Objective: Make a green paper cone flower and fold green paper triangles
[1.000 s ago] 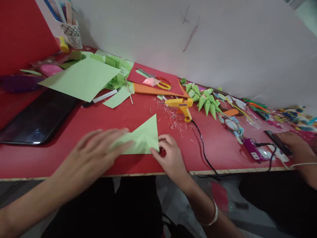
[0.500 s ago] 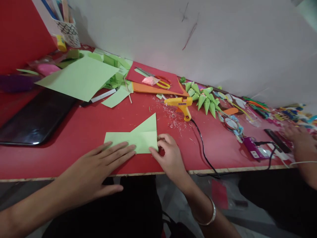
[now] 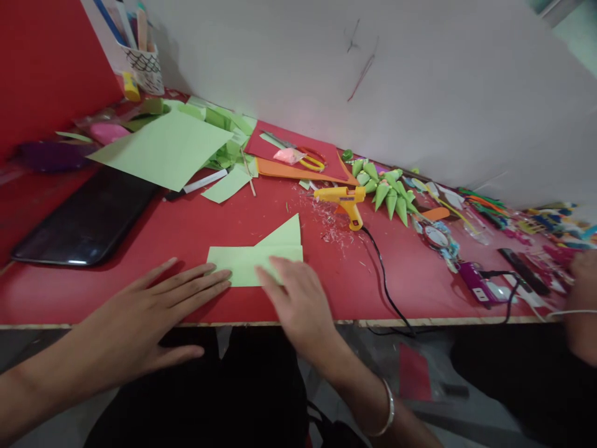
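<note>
A folded sheet of light green paper [image 3: 242,264] lies on the red table near its front edge, with a triangular flap pointing up past its top right side. My left hand [image 3: 163,308] is flat and open, its fingertips touching the paper's left end. Over the paper's right half is my right hand [image 3: 301,305], slightly blurred, fingers stretched out and apart; whether they press on the sheet I cannot tell. A yellow glue gun [image 3: 342,202] rests just beyond, among thin scraps.
A black tray-like object [image 3: 88,218] and a larger green sheet [image 3: 168,149] lie at left. Scissors [image 3: 312,162] sit on red paper behind. Green paper cones [image 3: 389,193], a purple power box [image 3: 480,283] and a cord are to the right. Another person's hand [image 3: 583,274] shows at far right.
My right hand has left the paper's right edge and moved left over it. My left hand has slid left toward the paper's end. The other person's hand has moved right.
</note>
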The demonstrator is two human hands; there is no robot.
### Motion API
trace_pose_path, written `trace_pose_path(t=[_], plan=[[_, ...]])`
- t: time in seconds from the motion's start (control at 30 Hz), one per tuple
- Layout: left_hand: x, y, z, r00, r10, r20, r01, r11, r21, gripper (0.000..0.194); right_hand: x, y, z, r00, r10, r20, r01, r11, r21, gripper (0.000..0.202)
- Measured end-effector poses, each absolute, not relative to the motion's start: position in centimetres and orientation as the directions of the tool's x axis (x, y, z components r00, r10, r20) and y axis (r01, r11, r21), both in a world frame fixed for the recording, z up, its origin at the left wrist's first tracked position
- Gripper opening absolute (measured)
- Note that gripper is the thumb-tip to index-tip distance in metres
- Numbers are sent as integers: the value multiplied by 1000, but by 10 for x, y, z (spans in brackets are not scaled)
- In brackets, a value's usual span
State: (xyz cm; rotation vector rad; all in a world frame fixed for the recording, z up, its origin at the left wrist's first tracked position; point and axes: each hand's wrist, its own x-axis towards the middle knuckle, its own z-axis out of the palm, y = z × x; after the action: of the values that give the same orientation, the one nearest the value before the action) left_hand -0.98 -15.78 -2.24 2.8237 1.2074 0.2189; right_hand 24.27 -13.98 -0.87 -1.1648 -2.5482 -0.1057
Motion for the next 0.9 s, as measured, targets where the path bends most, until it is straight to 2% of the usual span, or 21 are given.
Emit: trace_pose_path(t=[0.1,0.2,0.3,0.47,0.73,0.83,0.9], plan=[[-11,-157,-24,687,718,110,707,-696,126,79,222,-147,-9,-732,637,242,628,768,-126,38],[-15,-153,-24,703,703,104,692,-711,129,76,215,-148,-11,-723,659,209,632,752,-187,47],[-17,-150,-24,715,695,76,684,-717,135,74,225,-147,-12,-716,671,192,631,740,-234,47],[-22,-148,-22,721,692,30,682,-717,144,72,259,-151,-11,-637,754,161,710,655,-258,46],[-46,-151,-23,685,729,0,724,-681,111,68,292,-156,-12,-491,843,219,788,537,-300,36],[-49,-152,-21,683,730,9,721,-676,155,67,296,-157,-14,-455,854,252,797,517,-311,33],[-49,-152,-20,635,768,87,729,-632,263,64,297,-158,-16,-443,853,277,797,516,-315,33]])
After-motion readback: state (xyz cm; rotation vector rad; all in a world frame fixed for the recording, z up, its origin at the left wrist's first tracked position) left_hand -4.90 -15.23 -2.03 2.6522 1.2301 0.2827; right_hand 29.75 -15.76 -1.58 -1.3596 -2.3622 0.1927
